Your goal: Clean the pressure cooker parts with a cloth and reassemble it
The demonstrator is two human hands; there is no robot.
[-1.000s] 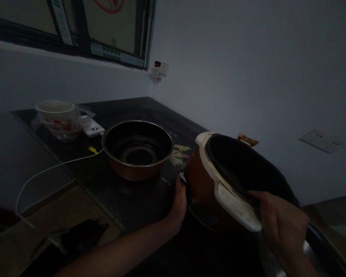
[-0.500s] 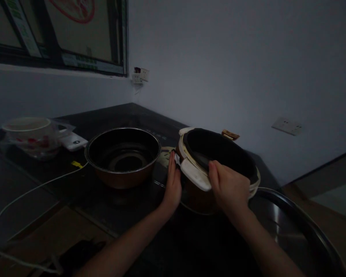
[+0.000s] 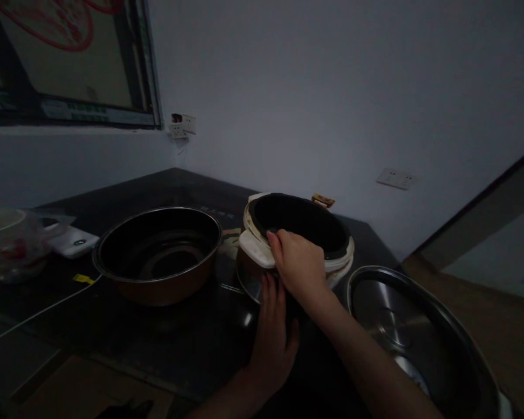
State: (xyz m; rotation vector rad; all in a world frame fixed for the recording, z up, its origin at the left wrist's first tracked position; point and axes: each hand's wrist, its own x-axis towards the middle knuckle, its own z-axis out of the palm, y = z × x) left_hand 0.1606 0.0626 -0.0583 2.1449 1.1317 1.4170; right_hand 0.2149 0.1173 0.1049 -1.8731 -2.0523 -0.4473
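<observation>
A round cooker [image 3: 257, 279] with a white rim and a black inner pot [image 3: 303, 218] stands on the dark counter. It looks like a rice cooker or electric pot, but the dim light hides details. My right hand [image 3: 301, 265] is closed over its front rim, thumb towards the inside. Lower down, my left hand [image 3: 273, 340] lies with fingers stretched out against the cooker's front side, just under the right hand; nothing shows in it. Left of the cooker sits a wide black-lined pan [image 3: 157, 285] with a brown outside.
A large round metal lid [image 3: 397, 317] lies at the right. On the left are a bowl in clear plastic [image 3: 9, 247], a white device [image 3: 76, 241] and a cable [image 3: 39, 314] with a yellow tag [image 3: 84, 279]. Wall sockets [image 3: 395, 178] are behind, and a small brown object [image 3: 323, 201] is behind the cooker.
My left hand has moved from the cooker's left side to its front, below the right hand. The right hand stays on the rim. The view has turned right.
</observation>
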